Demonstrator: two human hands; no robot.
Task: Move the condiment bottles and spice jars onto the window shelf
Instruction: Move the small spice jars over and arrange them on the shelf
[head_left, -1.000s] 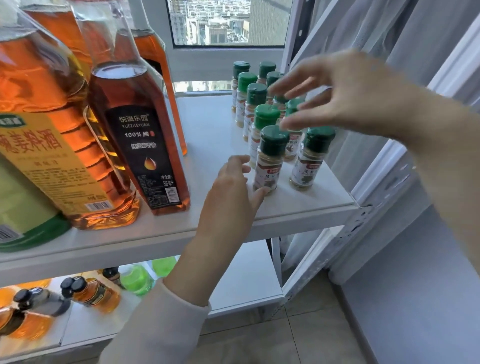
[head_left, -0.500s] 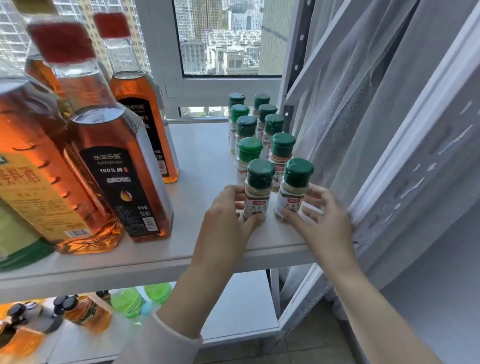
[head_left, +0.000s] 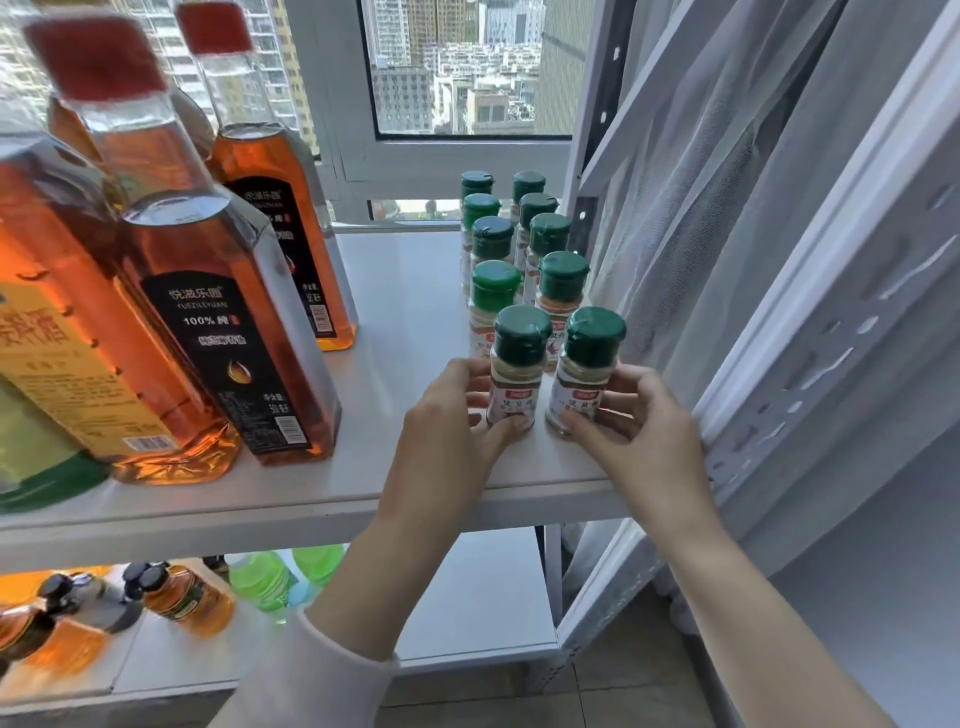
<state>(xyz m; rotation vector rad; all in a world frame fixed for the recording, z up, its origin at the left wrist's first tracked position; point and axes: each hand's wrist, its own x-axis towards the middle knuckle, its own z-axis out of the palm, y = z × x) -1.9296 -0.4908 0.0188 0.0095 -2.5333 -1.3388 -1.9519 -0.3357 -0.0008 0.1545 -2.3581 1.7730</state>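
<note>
Two hands (head_left: 545, 431) on front jars (head_left: 550, 374), oil btls (head_left: 228, 332) left, curtain (head_left: 727, 208) maybe touching

Glossy plastic jar caps (head_left: 522, 332), sheer cloth curtain (head_left: 727, 208)

shelf (head_left: 405, 312): oil bottles (head_left: 228, 332) left; spice jars (head_left: 519, 291) right, 2 columns

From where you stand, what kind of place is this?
Probably a flat high up in a city, at a storage rack by a window. White metal shelf holds spice jars and oil bottles; tower blocks show through the glass, and a sheer curtain hangs alongside.
</note>
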